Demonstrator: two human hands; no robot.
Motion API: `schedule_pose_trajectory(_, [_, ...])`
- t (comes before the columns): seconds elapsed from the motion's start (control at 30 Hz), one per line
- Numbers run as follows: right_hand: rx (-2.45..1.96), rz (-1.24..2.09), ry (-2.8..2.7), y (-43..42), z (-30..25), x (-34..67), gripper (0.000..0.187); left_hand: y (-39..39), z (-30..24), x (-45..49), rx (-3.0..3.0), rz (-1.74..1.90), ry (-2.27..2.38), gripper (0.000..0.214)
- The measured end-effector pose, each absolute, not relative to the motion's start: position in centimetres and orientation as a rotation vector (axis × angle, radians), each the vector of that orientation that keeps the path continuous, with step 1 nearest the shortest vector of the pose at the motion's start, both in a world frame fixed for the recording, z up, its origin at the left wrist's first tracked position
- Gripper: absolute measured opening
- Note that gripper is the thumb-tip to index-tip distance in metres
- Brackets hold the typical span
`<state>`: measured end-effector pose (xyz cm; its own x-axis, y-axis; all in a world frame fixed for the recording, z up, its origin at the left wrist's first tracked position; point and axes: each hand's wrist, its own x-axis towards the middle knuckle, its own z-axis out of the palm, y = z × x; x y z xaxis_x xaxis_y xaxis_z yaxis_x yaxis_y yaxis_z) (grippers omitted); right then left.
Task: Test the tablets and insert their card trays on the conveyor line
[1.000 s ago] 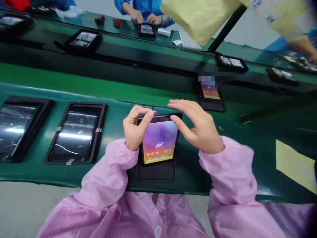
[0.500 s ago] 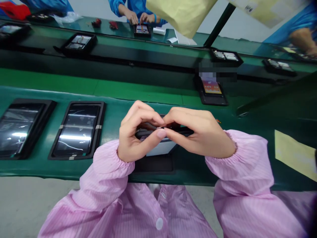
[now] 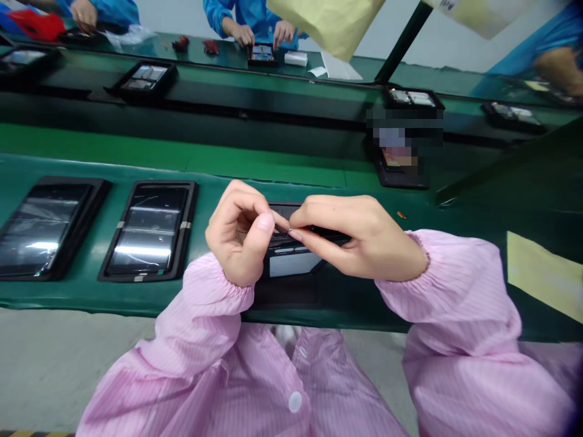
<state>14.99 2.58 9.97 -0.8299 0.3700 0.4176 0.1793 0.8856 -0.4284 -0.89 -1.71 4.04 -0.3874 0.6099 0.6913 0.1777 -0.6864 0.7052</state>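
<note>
The left hand is curled inward, its thumb and forefinger pinching a thin metal pin, too small to make out in detail, with its tip at the edge of a dark smartphone. The right hand is also closed, its fingertips pressed along that edge, gripping the phone above a black tray on a green assembly belt. A weak pinch or sideways push could let the pin slip, scratching the phone or falling away. Pink striped sleeves cover both arms, and another phone in a black tray lies just left.
</note>
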Motion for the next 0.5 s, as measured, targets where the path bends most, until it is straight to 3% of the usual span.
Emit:
schedule_pose_trajectory(0.17, [-0.437,0.532,-2.471,2.71,9.97,15.1,0.011,-1.62,3.84,-0.73,1.441,2.113,1.089,0.023])
schedule_pose_trajectory(0.5, [-0.412,0.465,-2.454,3.23,9.77,14.29,0.014,-1.28,3.83,-0.96,1.344,2.069,1.039,0.024])
